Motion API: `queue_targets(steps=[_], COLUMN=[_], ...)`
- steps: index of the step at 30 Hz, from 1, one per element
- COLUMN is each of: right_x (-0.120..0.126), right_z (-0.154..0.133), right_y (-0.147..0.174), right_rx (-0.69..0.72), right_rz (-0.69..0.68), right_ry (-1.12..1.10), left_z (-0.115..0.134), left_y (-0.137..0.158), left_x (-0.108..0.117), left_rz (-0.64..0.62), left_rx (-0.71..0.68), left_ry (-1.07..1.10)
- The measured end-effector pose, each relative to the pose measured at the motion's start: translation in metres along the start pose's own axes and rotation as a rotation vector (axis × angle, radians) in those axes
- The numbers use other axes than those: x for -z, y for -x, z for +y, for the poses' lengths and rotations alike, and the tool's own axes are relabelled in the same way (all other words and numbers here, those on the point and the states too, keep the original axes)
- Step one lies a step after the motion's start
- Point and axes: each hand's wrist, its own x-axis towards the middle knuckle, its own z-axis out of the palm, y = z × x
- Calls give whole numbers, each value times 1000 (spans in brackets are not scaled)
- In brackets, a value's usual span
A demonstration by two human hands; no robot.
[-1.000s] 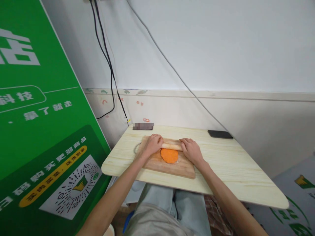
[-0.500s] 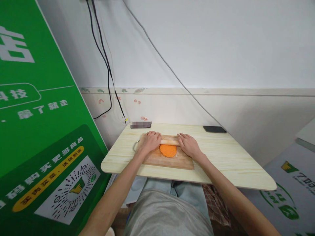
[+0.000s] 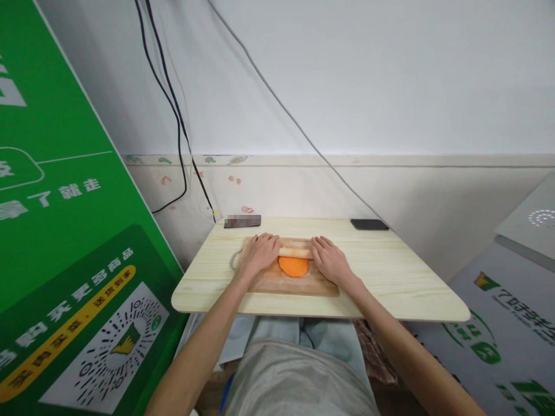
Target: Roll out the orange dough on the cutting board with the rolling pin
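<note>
Both ends of a wooden rolling pin (image 3: 295, 253) are covered by my hands. My left hand (image 3: 263, 252) wraps its left end, and my right hand (image 3: 330, 258) wraps its right end. Flat orange dough (image 3: 293, 267) lies just on the near side of the pin, its far edge at or under the pin. Beneath everything is a wooden cutting board (image 3: 295, 286), with a metal ring handle (image 3: 235, 259) at its left. A thin pale dusting shows on the board around the dough.
A light wood table (image 3: 403, 289) carries the board. At its back edge lie a dark phone (image 3: 369, 225) on the right and a dark flat object (image 3: 243, 221), partly blurred, on the left. A green sign (image 3: 95, 242) stands left; a grey cable (image 3: 277, 98) hangs along the wall.
The view has shifted a little to the right, so things sit further left in the picture. My hands keep their hold on the pin, which stays at the dough's far edge.
</note>
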Motion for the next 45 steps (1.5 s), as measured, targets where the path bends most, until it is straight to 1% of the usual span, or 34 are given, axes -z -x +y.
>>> queue_targets(steps=[4,8,10,12,17,19,21,24,27,30,32,35,38,45], right_x=[8,11,11,10,8,8,7,6,6,5,3,-1,-2,7], right_z=[-9,-17,-19,-19,-17,-16,-14,-10,-5,0,4,7,4,-11], right_y=[11,27,35,42,53,51,45,28,5,-17,-27,-34,-29,-2], right_rx=[-7,-4,10,37,99,101,89,48,-13,-50,-57,-69,-80,-67], right_rz=[-11,-11,10,46,87,89,69,-13,-100,-154,-189,-215,-190,-89], right_ry=[-26,-65,-71,-70,-57,-61,-70,-63,-27,-19,-15,2,25,-3], left_z=[0,4,7,11,16,15,12,7,4,5,5,4,1,-2], left_y=[13,27,34,42,57,55,48,29,10,-8,-18,-28,-25,4], left_x=[-3,5,9,10,6,5,5,5,4,4,5,5,3,2], left_rz=[42,35,43,66,126,122,91,14,-26,-61,-81,-103,-105,-70], left_rx=[-8,-56,-69,-49,-38,-23,-20,-39,62,163,193,200,166,-17], left_ry=[16,14,18,34,52,49,42,19,-4,13,30,35,16,-89])
